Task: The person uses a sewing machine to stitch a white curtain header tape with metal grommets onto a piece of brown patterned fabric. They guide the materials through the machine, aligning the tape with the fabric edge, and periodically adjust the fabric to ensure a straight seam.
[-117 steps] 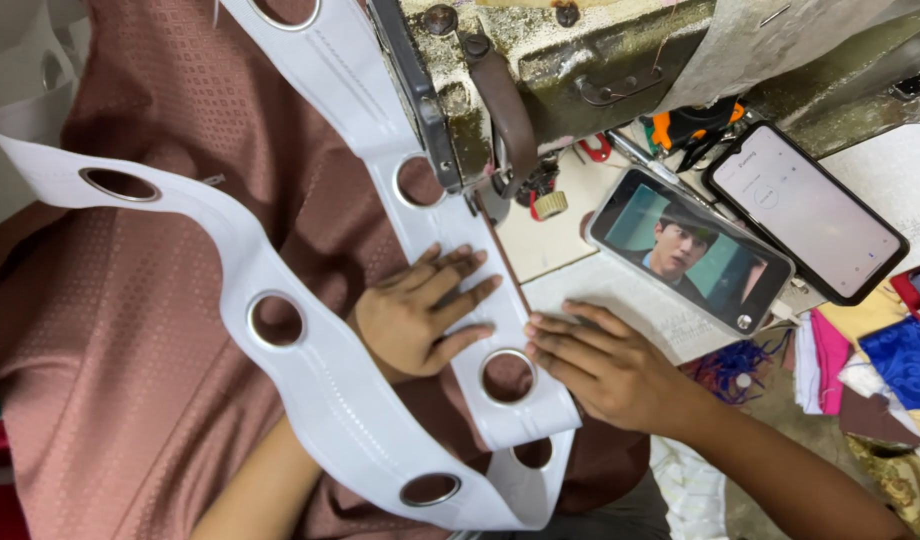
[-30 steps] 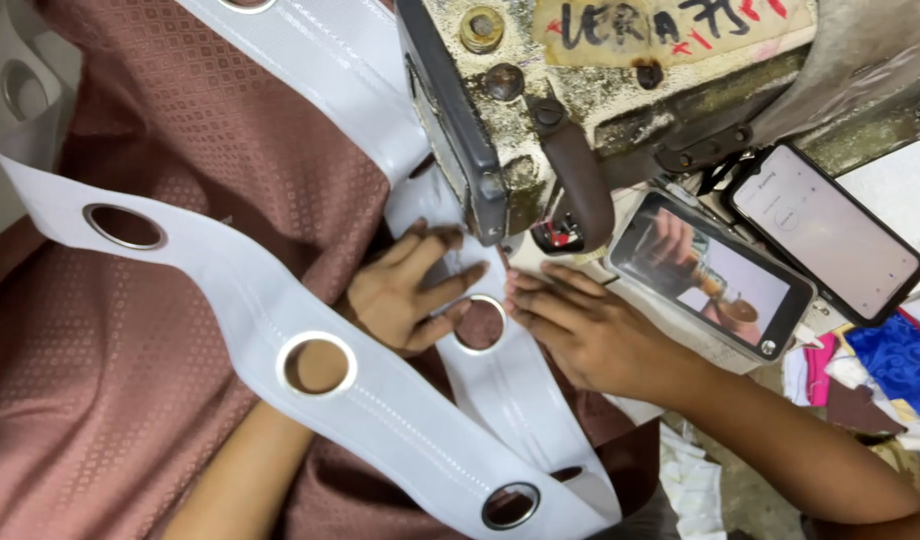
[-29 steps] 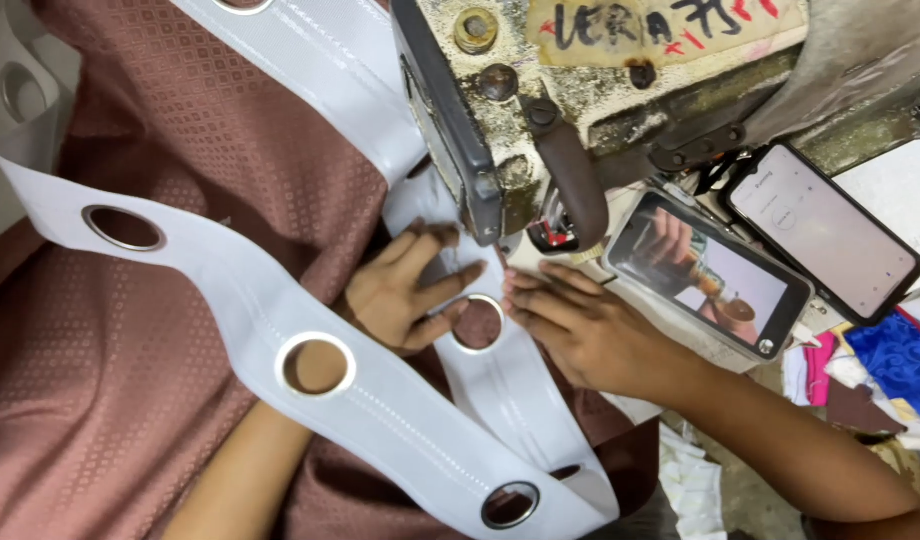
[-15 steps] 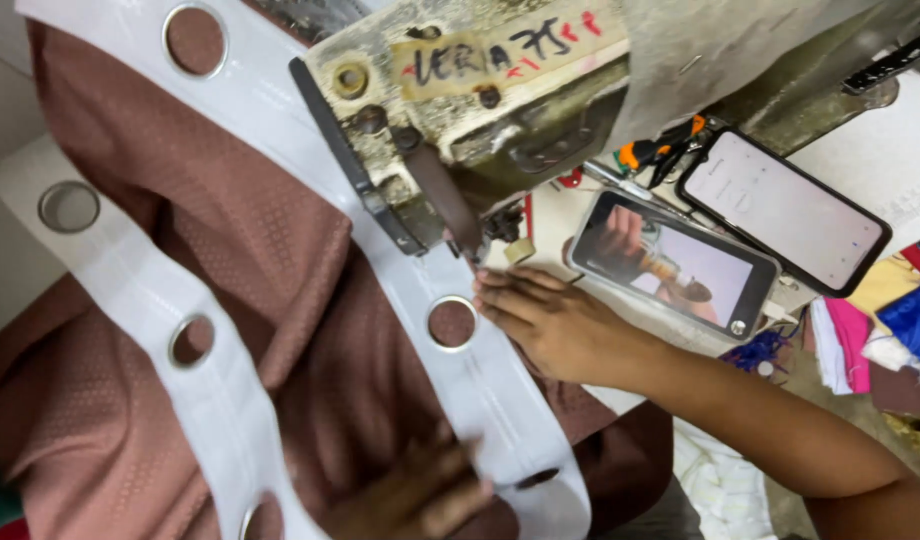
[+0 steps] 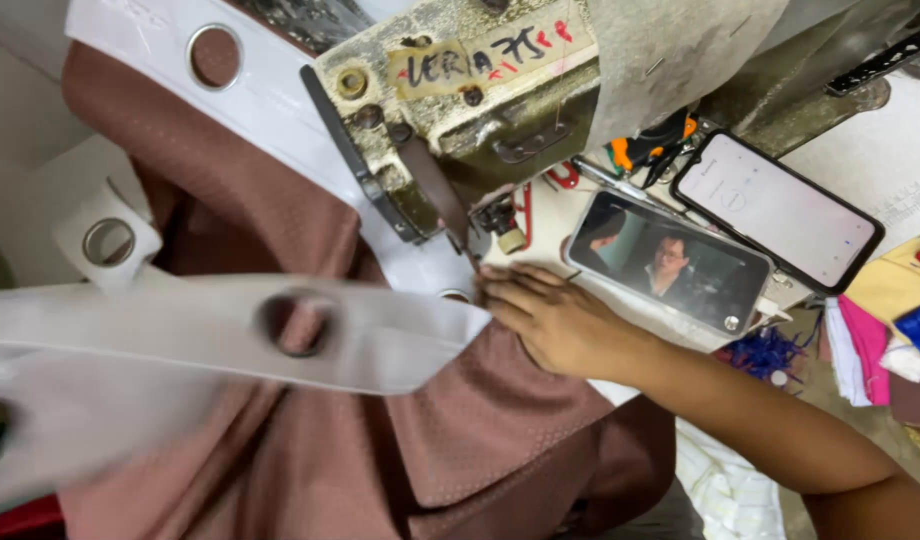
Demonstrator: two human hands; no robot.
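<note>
My right hand (image 5: 555, 320) lies flat on the brown curtain fabric (image 5: 480, 420) just below the sewing machine's needle (image 5: 495, 225), fingers pressed on the cloth beside a ring of the white eyelet tape (image 5: 280, 330). A long stretch of that white tape with metal-ringed holes is lifted and blurred across the left half of the view. Another length of tape (image 5: 250, 85) runs under the machine head (image 5: 460, 90). My left hand is out of sight, hidden behind or below the raised tape.
Two phones lie right of the machine: one (image 5: 670, 262) showing a video, one (image 5: 775, 210) with a pale screen. Scissors with orange handles (image 5: 645, 150) sit behind them. Coloured fabric scraps (image 5: 890, 330) pile up at the right edge.
The white eyelet tape has swung up and across the left of the view, blurred. My left hand has dropped out of sight. My right hand stays on the fabric by the needle.
</note>
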